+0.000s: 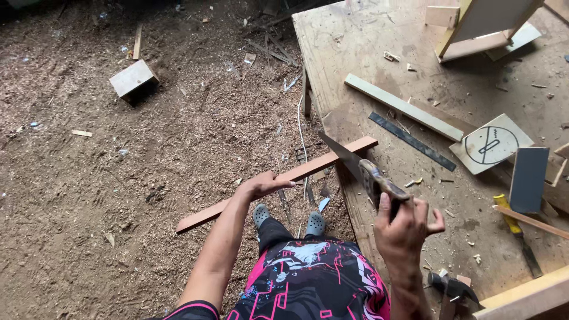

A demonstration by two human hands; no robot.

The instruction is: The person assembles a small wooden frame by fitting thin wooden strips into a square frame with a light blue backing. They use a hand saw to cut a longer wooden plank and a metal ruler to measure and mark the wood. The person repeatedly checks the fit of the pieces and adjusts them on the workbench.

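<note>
strip of reddish wood [278,181] lies across the workbench [379,35] edge, most of it overhanging the sawdust floor [89,195]. left hand [264,185] presses flat on it, fingers spread. right hand [406,222] is closed round the handsaw [355,166] handle, blade meeting the strip near the bench edge — no cut visible, strip looks whole, so sawing seems barely begun. pale batten [403,106] and dark ruler [412,141] lie beyond.
</note>
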